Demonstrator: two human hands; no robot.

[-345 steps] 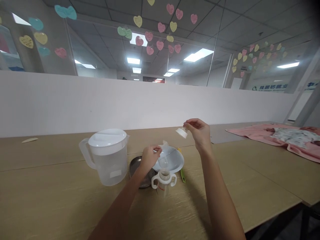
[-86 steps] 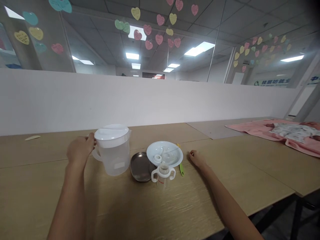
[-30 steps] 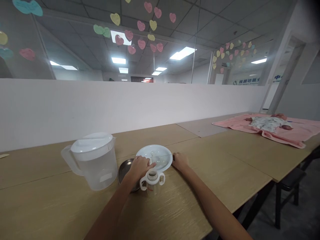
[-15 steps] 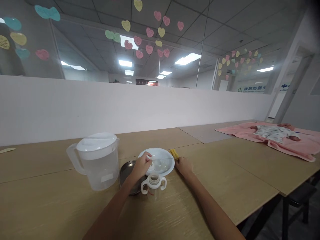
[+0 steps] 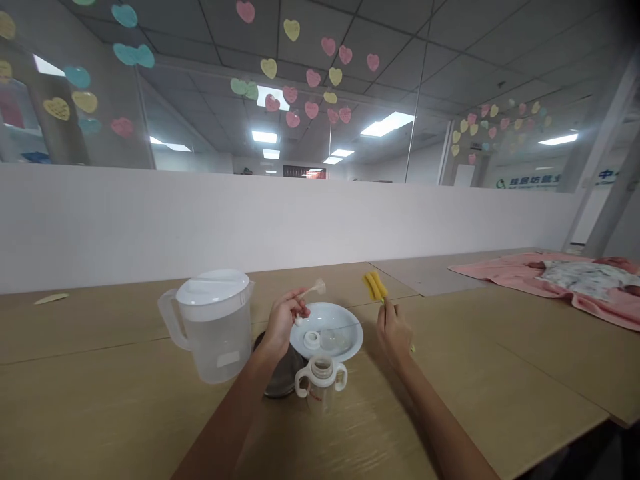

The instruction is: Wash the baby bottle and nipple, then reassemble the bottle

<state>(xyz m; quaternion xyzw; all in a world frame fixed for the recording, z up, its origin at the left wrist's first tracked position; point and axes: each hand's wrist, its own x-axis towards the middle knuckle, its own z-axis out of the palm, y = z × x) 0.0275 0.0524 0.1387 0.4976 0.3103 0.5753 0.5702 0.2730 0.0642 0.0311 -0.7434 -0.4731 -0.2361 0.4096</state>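
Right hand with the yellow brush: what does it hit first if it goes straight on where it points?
Likely the white partition behind the table; I see nothing standing between it and the yellow brush in the right hand. The brush's height is unclear, so it might graze the table first.

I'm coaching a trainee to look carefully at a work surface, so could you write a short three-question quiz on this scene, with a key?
1. True or false: the right hand holds the yellow-headed brush.

2. Fill in the blank: seen from the person's side, the lidded pitcher stands to the ____ of the white bowl.

3. Multiple choice: which of these has two handles?
a) the lidded pitcher
b) the open-topped bottle
c) the white bowl

Key: 1 true; 2 left; 3 b
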